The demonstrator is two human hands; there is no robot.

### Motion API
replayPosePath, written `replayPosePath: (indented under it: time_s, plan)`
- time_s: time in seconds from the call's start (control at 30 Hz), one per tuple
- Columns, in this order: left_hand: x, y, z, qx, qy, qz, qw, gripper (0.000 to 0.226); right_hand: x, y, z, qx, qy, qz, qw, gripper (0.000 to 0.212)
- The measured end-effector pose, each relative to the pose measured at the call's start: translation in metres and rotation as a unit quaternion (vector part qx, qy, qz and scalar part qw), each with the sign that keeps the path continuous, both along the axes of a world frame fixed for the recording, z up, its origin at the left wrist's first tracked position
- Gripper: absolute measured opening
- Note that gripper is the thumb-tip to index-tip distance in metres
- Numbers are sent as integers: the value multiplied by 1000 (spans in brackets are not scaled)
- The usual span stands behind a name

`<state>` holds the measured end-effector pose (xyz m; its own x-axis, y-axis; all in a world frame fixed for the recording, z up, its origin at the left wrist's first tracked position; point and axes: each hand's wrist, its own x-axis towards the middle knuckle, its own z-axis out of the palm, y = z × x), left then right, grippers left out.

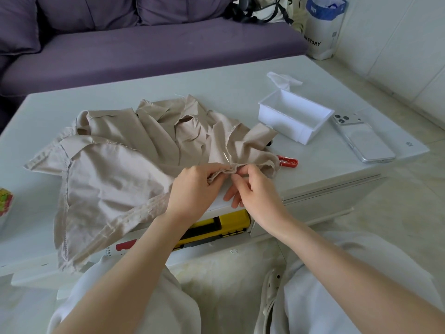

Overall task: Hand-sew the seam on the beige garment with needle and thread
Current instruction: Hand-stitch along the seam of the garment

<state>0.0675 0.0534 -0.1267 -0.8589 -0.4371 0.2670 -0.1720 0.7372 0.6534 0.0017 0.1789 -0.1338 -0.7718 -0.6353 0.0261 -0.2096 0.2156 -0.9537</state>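
Observation:
The beige garment (115, 165) lies crumpled across the white table (240, 78), part of it hanging over the front edge. My left hand (195, 186) pinches a bunched seam edge of the garment near the table's front. My right hand (252, 186) pinches the same gathered edge from the right, thumb and forefinger together, the other fingers spread downward. A thin silver needle (225, 157) pokes up out of the fabric just above the pinched spot. The thread is too fine to make out.
A red-handled tool (289, 162) lies partly under the garment's right end. A white plastic box (293, 116) with a tissue stands behind it, a phone (363, 141) to its right. A yellow case (216, 227) sits in the shelf below. A purple sofa (144, 49) is behind the table.

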Motion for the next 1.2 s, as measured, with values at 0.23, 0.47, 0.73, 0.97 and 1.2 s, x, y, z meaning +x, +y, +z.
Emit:
replayPosePath:
  time_s: [0.23, 0.47, 0.73, 0.97, 1.2]
  plan:
    - [-1, 4, 10, 157, -12, -29, 987, 19, -4, 1, 0, 38, 18, 8, 999, 19]
    - [-5, 7, 12, 231, -8, -4, 973, 20, -3, 2, -2, 55, 60, 38, 996, 17]
    - [-10, 3, 5, 162, 6, 67, 984, 26, 0, 10, -11, 84, 125, 65, 986, 17]
    - [-10, 5, 7, 126, 4, 90, 988, 25, 5, 46, -34, 253, 323, 158, 898, 24]
    - [-6, 5, 8, 119, 5, 82, 989, 23, 9, 83, -61, 398, 399, 223, 796, 30]
